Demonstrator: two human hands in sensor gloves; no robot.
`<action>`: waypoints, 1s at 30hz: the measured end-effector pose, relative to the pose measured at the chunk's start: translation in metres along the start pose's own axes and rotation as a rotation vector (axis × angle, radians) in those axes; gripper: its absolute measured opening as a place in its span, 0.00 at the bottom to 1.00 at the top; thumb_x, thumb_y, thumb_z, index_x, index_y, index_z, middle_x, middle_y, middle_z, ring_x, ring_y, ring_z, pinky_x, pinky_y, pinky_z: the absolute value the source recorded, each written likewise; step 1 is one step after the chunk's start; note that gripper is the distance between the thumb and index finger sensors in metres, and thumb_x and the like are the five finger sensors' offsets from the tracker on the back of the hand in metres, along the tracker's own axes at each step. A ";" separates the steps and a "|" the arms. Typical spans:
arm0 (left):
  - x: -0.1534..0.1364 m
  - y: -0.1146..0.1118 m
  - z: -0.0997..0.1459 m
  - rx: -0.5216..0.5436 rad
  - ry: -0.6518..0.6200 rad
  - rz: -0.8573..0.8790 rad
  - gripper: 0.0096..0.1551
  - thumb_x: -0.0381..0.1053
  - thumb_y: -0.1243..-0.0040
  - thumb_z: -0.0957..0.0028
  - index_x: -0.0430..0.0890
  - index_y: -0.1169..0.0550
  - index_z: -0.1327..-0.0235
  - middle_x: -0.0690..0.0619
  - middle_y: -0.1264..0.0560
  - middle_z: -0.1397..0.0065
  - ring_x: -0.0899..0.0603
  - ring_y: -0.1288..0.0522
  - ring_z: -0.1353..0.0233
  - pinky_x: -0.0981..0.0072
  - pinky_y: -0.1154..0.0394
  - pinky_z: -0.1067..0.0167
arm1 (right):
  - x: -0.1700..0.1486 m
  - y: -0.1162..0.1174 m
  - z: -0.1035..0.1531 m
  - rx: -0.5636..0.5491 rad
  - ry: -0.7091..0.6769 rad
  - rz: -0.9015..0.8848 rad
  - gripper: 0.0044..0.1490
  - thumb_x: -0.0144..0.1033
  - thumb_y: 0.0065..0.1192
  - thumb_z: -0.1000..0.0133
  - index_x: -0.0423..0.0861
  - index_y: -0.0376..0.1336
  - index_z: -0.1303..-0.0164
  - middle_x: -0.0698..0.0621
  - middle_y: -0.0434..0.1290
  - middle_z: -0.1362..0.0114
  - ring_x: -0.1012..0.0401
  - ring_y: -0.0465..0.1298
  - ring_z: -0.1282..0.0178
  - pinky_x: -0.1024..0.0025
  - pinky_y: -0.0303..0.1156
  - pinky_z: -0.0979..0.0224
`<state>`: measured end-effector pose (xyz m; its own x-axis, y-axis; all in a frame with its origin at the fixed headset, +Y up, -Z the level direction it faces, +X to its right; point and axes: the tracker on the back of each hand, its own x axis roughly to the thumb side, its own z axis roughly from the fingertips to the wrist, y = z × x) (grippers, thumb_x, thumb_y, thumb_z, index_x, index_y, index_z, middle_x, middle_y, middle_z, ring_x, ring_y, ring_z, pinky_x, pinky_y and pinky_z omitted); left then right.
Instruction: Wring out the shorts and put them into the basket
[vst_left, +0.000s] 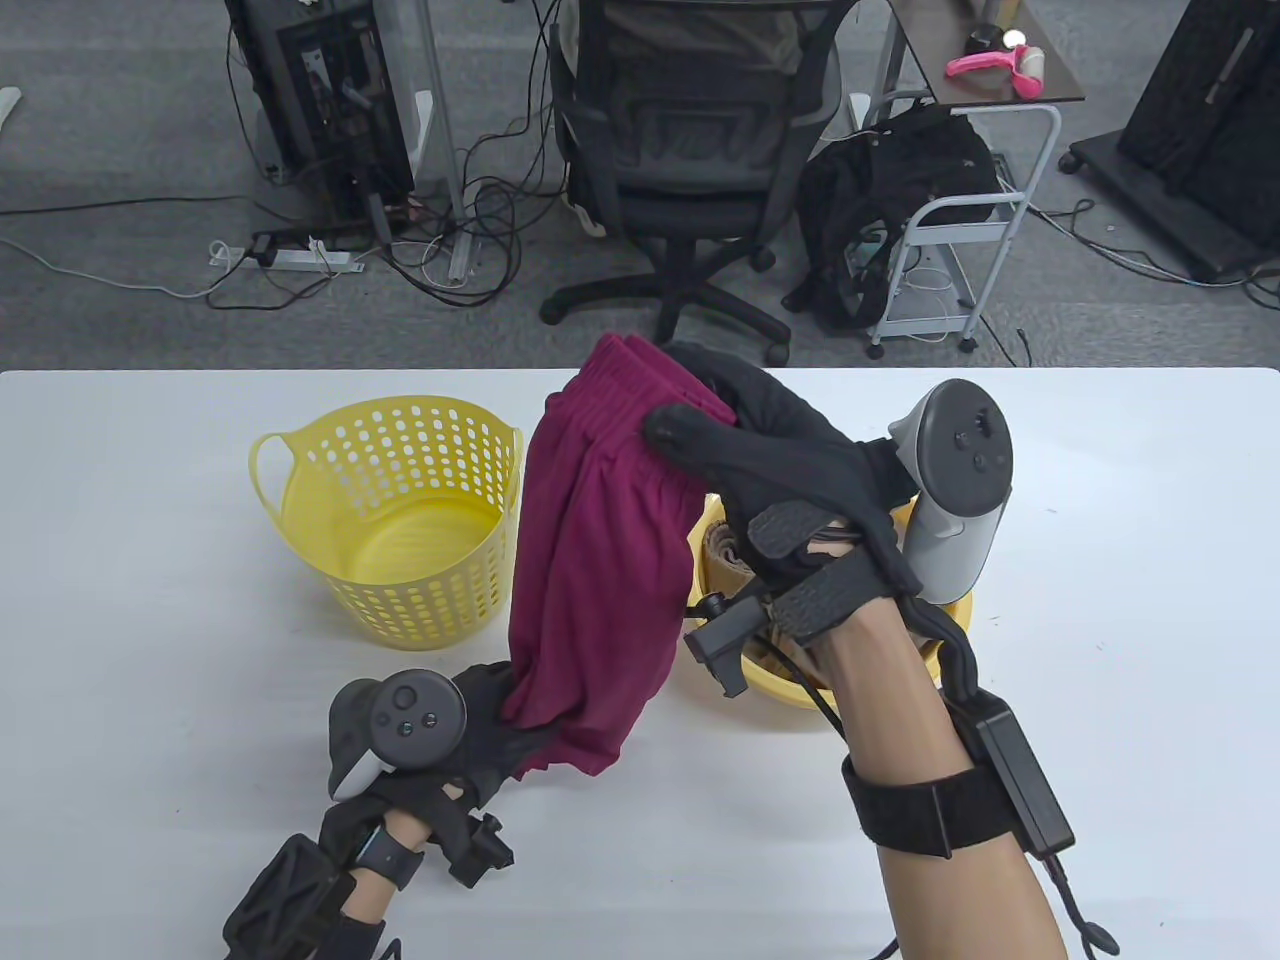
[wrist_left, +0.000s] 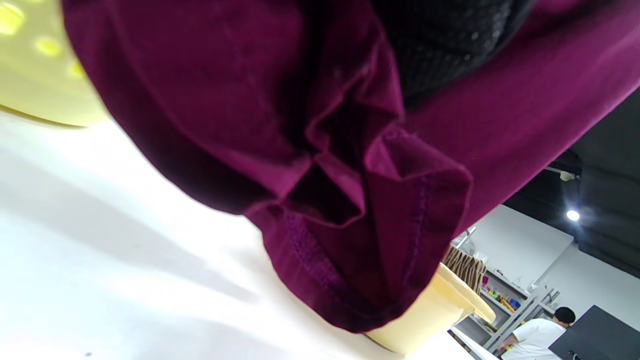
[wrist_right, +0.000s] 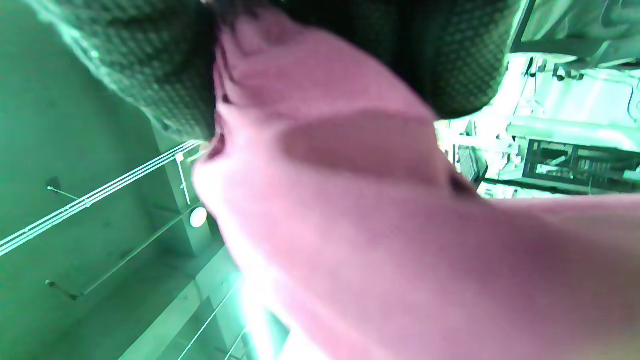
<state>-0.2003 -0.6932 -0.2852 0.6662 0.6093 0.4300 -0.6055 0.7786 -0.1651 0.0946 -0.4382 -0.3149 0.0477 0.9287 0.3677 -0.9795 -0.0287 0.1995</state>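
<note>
The magenta shorts (vst_left: 590, 560) hang stretched between both hands above the table. My right hand (vst_left: 730, 430) grips the elastic waistband high up, thumb curled over the cloth. My left hand (vst_left: 490, 710) holds the lower hem near the table's front, its fingers mostly hidden under the fabric. The hem (wrist_left: 360, 250) fills the left wrist view, with a gloved finger (wrist_left: 440, 45) pressed into it. In the right wrist view the shorts (wrist_right: 360, 210) look pale pink between dark gloved fingers (wrist_right: 150, 85). The yellow perforated basket (vst_left: 300, 470) stands empty just left of the shorts.
A yellow bowl (vst_left: 790, 685) sits under my right wrist, with striped cloth (vst_left: 725, 555) inside it. Beyond the table's far edge stand an office chair (vst_left: 690, 150), a white cart (vst_left: 960, 220) and cables on the floor.
</note>
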 end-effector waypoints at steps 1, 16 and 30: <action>0.000 0.002 0.000 -0.009 0.000 -0.004 0.16 0.49 0.28 0.45 0.50 0.18 0.46 0.48 0.17 0.45 0.34 0.17 0.37 0.26 0.33 0.36 | 0.000 -0.003 0.001 -0.011 0.000 0.011 0.43 0.54 0.72 0.41 0.37 0.61 0.28 0.43 0.77 0.36 0.47 0.81 0.40 0.55 0.79 0.36; 0.003 0.060 0.006 -0.071 -0.003 -0.026 0.16 0.48 0.27 0.46 0.49 0.17 0.48 0.47 0.16 0.47 0.33 0.16 0.40 0.29 0.30 0.39 | -0.011 -0.057 0.017 -0.229 0.010 0.310 0.43 0.51 0.77 0.46 0.38 0.63 0.29 0.43 0.77 0.36 0.45 0.80 0.40 0.54 0.79 0.37; 0.050 0.107 0.003 0.047 -0.048 0.091 0.27 0.49 0.26 0.46 0.46 0.25 0.37 0.46 0.17 0.43 0.34 0.15 0.41 0.31 0.28 0.40 | -0.050 -0.053 0.033 -0.217 -0.023 0.601 0.43 0.49 0.81 0.50 0.40 0.65 0.32 0.43 0.78 0.37 0.45 0.82 0.41 0.54 0.80 0.38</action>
<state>-0.2334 -0.5798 -0.2793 0.5867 0.6685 0.4571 -0.6831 0.7117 -0.1640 0.1505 -0.4956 -0.3136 -0.5205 0.7657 0.3778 -0.8539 -0.4643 -0.2352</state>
